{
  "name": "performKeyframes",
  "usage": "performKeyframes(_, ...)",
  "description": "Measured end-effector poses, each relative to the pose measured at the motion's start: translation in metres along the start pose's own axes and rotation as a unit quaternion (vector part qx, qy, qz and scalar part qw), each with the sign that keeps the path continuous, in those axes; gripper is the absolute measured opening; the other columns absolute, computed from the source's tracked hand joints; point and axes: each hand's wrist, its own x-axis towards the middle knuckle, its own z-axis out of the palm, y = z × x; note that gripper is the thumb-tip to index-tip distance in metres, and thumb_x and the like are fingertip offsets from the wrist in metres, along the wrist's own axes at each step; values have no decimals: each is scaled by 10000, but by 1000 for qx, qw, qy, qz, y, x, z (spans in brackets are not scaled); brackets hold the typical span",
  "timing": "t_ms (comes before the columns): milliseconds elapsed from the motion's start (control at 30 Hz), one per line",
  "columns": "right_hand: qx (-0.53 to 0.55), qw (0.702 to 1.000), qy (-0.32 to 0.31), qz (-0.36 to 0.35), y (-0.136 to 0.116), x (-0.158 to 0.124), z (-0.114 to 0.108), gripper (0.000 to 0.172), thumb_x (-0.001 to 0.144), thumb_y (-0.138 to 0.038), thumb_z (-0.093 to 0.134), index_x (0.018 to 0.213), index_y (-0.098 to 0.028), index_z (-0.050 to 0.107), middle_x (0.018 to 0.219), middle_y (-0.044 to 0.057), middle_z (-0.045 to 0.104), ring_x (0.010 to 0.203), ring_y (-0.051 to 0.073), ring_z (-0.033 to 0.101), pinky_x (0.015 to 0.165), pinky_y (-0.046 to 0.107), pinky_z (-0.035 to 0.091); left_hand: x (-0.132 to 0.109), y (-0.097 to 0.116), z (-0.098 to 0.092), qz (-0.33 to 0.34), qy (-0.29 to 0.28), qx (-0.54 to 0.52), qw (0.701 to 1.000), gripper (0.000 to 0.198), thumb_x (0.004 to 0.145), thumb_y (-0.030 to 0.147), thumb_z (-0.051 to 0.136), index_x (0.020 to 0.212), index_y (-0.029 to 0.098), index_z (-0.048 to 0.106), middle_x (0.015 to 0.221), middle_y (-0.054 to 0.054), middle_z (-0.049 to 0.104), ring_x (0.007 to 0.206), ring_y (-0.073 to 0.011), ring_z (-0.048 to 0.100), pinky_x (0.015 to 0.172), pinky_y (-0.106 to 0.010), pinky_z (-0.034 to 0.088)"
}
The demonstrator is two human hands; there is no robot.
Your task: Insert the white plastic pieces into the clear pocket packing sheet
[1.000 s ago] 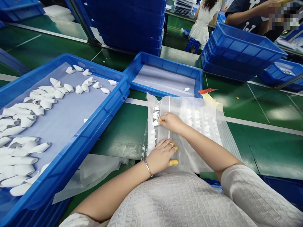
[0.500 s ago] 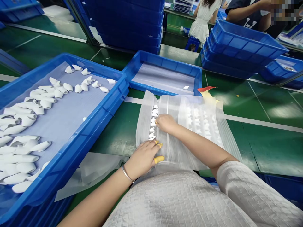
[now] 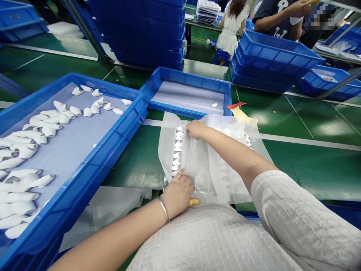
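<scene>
Several white pcs (image 3: pixel 178 145), cloudy film (image 3: pixel 198 160), R hand (image 3: pixel 196 129) w/ fingertips hidden

The right hand (image 3: pixel 196 129) is being shifted to the far end of the row of white pieces (image 3: pixel 177 155), while nearer than its fingertips the left hand (image 3: pixel 178 192) is being curled over the translucent sheet (image 3: pixel 200 162).

- No text readable for certain.
- Blue crate (image 3: pixel 19 23), top left: dark marking on its side, perhaps two characters; too faint and small to make out.
- Co-worker's dark shirt (image 3: pixel 266 17), top right: bold white print, letter-like shapes, one high, one lower; partly cut off and folded, wording unclear.
</scene>
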Motion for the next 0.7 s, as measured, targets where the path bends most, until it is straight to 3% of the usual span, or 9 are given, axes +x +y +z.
performKeyframes(267, 23, 997, 58, 33, -3, -3, 27, 375, 924, -250, 535, 1249, -77, 601, 1372, 207, 590, 1261, 328, 519, 1108, 448, 296, 1, 0, 6, 6, -17, 43, 999, 541, 802, 672, 679, 942, 154, 741, 938, -108, 673, 924, -292, 635, 1161, -563, 288)
performKeyframes(400, 32, 995, 89, 39, -13, -16, 27, 401, 936, -234, 485, 1289, -65, 572, 1412, 214, 560, 1319, 313, 473, 1143, 445, 254, 2, 8, 6, -5, -19, 19, 1000, 541, 789, 667, 690, 936, 148, 736, 946, -115, 681, 931, -306, 639, 1175, -602, 242)
performKeyframes(467, 36, 994, 100, 33, -17, -22, 22, 352, 906, -221, 518, 1210, -83, 630, 1326, 215, 624, 1257, 331, 525, 1109, 474, 305, -5, 8, 3, 4, 10, -14, 1000, 556, 829, 690, 630, 959, 158, 726, 940, -115, 690, 959, -305, 641, 1180, -611, 225)
performKeyframes(533, 40, 991, 124, 25, -16, -29, 16, 314, 882, -221, 541, 1138, -97, 674, 1244, 224, 661, 1216, 363, 549, 1065, 507, 353, -21, -2, -8, -10, 82, -58, 995, 563, 888, 698, 541, 1064, 187, 696, 1035, -111, 697, 1074, -294, 624, 1189, -574, 237)
performKeyframes(633, 55, 979, 194, 10, -3, -44, 9, 392, 931, -279, 466, 1218, -85, 650, 1267, 230, 635, 1238, 384, 532, 1046, 523, 386, -62, -39, -37, -152, 186, -78, 967, 469, 973, 613, 458, 1144, 226, 663, 1168, -89, 687, 1139, -256, 604, 1157, -485, 326)
performKeyframes(700, 95, 959, 265, -38, 9, -59, 5, 363, 928, -355, 473, 1134, -146, 687, 1177, 172, 677, 1181, 347, 578, 1045, 488, 415, -101, -78, -59, -329, 218, -47, 917, 401, 1017, 486, 418, 1208, 215, 644, 1249, -97, 665, 1192, -249, 583, 1102, -409, 402)
